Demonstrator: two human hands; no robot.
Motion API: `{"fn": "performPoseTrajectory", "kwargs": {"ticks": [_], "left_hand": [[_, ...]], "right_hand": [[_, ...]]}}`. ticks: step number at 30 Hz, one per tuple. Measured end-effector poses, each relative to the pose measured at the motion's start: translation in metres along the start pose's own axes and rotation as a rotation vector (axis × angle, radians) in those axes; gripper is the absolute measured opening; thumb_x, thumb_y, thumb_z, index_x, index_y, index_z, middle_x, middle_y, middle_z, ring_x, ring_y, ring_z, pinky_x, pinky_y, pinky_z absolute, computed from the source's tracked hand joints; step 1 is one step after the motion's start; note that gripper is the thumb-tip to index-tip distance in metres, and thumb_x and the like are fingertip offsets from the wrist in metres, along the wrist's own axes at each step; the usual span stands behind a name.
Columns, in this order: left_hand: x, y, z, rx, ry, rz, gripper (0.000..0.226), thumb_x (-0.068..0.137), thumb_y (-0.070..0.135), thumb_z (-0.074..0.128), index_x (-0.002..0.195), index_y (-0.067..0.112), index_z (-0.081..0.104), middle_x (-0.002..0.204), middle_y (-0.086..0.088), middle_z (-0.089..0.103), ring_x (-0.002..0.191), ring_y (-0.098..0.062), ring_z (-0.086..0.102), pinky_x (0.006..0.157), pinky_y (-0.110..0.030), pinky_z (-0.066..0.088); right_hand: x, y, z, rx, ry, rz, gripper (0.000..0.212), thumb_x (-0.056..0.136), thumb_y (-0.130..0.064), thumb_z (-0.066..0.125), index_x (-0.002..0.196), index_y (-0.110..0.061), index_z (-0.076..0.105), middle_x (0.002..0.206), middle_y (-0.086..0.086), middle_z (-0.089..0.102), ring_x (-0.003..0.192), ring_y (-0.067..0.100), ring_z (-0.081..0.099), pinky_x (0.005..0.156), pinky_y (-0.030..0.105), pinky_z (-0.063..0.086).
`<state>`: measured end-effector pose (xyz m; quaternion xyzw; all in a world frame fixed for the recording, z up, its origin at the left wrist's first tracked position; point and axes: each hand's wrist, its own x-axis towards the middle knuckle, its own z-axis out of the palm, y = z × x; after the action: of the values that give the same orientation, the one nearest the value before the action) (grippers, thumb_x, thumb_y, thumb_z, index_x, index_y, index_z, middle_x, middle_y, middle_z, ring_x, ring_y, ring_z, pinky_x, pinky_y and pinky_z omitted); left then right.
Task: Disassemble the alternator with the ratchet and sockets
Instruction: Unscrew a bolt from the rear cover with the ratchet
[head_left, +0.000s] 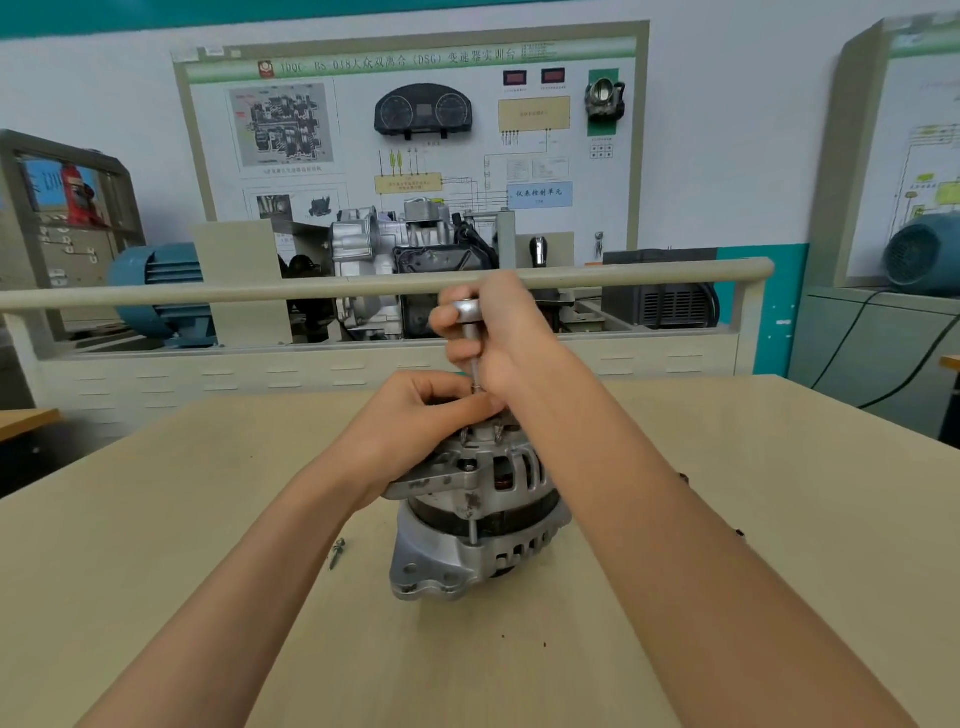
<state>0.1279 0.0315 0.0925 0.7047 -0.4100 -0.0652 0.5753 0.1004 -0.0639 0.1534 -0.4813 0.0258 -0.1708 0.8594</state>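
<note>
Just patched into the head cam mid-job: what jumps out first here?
The alternator stands on end at the middle of the table, the left hand steadying its top. The right hand holds the ratchet upright over it. A loose bolt lies on the table left of the alternator.

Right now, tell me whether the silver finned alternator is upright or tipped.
Upright: the silver finned alternator stands on end on the beige table, tool entering from above.

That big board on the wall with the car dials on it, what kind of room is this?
Probably a car-mechanics training workshop. The wall board carries a dashboard dial cluster and wiring diagrams, a real gearbox sits on a stand below it, and a person is working on an alternator at a workbench.
</note>
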Motion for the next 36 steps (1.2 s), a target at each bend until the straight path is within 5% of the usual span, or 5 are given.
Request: {"fn": "performPoseTrajectory", "kwargs": {"ticks": [6,13,23,30,36], "left_hand": [[-0.001,-0.001,-0.002,-0.017,-0.046,-0.031,0.019,0.069,0.038,0.068,0.074,0.022,0.078,0.076,-0.002,0.075,0.068,-0.007,0.068,0.059,-0.013,0.049],[0.0,0.0,0.002,0.057,0.014,0.032,0.035,0.087,0.013,0.062,0.063,0.034,0.076,0.063,0.008,0.071,0.053,0.002,0.063,0.051,-0.01,0.045],[-0.001,0.0,-0.001,-0.008,-0.027,-0.031,0.028,0.07,0.036,0.069,0.085,0.014,0.077,0.082,-0.005,0.075,0.072,-0.01,0.069,0.063,-0.014,0.052],[-0.002,0.001,0.003,0.029,-0.003,0.048,0.028,0.087,0.014,0.063,0.07,0.031,0.077,0.073,0.007,0.074,0.066,-0.001,0.068,0.057,-0.009,0.048],[-0.001,0.003,0.001,-0.024,-0.008,-0.037,0.011,0.083,0.02,0.068,0.076,0.017,0.076,0.07,0.003,0.073,0.059,-0.002,0.065,0.052,-0.011,0.047]], "right_hand": [[0.006,-0.011,-0.016,0.133,-0.456,0.336,0.022,0.095,-0.009,0.031,0.079,-0.013,0.046,0.046,-0.01,0.04,0.03,0.001,0.036,0.027,0.01,0.013],[-0.002,0.012,0.0,0.114,0.308,-0.361,0.022,0.095,-0.002,0.02,0.103,-0.007,0.041,0.077,0.008,0.048,0.032,0.006,0.047,0.029,0.013,0.025],[0.005,-0.011,-0.021,0.143,-0.449,0.295,0.02,0.095,-0.007,0.03,0.084,-0.012,0.046,0.046,-0.009,0.042,0.031,0.001,0.037,0.026,0.011,0.016],[-0.003,0.009,-0.005,0.127,0.259,-0.293,0.023,0.095,-0.001,0.021,0.096,-0.007,0.044,0.07,0.006,0.05,0.032,0.006,0.048,0.029,0.014,0.024],[0.0,-0.009,-0.014,0.096,-0.244,0.146,0.028,0.092,-0.002,0.028,0.07,-0.015,0.04,0.046,-0.008,0.041,0.032,0.002,0.039,0.027,0.012,0.016]]}}
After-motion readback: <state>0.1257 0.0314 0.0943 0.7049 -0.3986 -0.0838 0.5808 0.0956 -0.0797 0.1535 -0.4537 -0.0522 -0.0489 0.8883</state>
